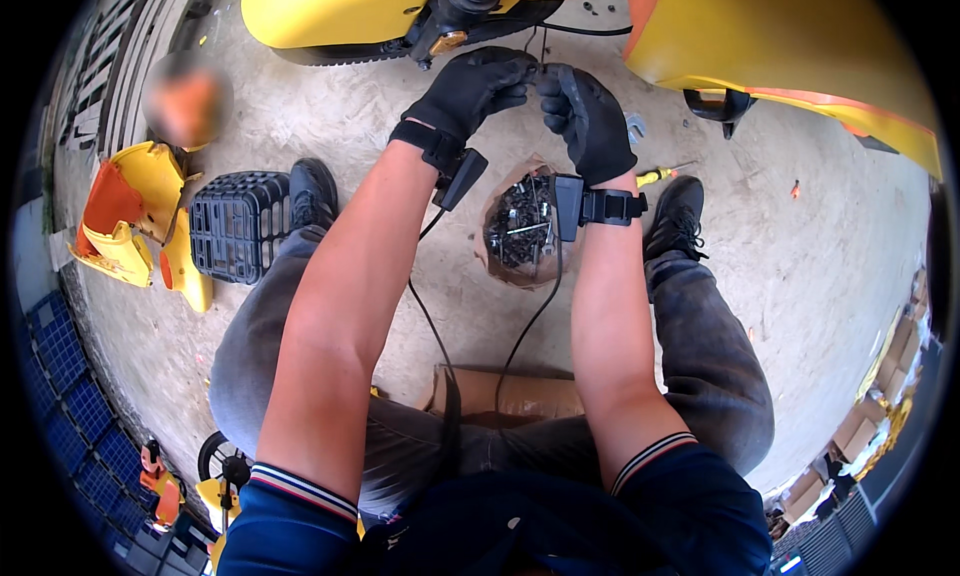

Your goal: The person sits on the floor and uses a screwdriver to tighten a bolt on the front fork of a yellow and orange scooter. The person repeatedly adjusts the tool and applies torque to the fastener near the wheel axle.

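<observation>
Grip pinched shut, left hand [470, 94] and right hand [588, 124] (stretched forward) hold thin wires [544, 48].

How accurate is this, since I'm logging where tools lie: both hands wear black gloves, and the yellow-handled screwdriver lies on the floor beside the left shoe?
Wrong side: the head view shows the yellow-handled screwdriver lying on the floor beside the right shoe. The left hand and right hand do wear black gloves.

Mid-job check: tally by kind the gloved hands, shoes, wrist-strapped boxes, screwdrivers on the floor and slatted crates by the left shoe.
Black-gloved hands: 2
Black shoes: 2
Black plastic wrist-strapped boxes: 2
Yellow-handled screwdriver: 1
Black slatted plastic crate: 1
Total: 8
</observation>
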The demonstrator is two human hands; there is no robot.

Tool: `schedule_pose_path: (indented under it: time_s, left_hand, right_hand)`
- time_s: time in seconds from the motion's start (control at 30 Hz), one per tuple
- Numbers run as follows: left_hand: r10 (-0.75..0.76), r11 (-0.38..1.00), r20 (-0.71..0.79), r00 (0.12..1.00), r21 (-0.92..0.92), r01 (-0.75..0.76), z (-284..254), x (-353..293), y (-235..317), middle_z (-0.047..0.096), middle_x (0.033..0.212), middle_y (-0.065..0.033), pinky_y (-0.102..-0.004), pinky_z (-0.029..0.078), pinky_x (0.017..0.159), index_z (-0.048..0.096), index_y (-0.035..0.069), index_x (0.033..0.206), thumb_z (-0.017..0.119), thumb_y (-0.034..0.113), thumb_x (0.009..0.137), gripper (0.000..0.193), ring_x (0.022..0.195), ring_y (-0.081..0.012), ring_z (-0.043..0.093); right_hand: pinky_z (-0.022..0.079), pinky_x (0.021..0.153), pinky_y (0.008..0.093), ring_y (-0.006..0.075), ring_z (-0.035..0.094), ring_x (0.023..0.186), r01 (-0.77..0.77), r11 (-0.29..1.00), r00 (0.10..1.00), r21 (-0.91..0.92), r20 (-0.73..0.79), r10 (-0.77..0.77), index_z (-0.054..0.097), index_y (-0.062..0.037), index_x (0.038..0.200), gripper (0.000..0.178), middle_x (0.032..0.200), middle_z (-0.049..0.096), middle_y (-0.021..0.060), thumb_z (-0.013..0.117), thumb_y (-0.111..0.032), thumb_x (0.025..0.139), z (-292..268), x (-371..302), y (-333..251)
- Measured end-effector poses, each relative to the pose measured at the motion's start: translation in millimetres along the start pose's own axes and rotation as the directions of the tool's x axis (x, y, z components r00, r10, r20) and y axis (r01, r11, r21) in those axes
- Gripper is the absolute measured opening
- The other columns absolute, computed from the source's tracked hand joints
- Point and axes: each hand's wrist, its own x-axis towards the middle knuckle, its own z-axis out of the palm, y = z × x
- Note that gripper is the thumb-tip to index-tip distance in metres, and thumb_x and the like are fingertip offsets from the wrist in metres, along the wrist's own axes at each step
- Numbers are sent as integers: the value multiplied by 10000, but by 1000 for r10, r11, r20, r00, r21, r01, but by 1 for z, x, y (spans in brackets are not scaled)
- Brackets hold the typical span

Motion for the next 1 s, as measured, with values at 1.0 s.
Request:
schedule_pose_path:
  time_s: [1.0]
  left_hand:
    - [72,968,-6,997,240,-68,5,9,11,649,957,-98,-305,545,761,586,14,1080,619,158,872,255,877,-190,643]
  right_hand:
    - [448,547,231,106,546,610,-33,997,991,64,-124,41,618,-37,963,164,754,605,28,636,-154,849,-24,11,23]
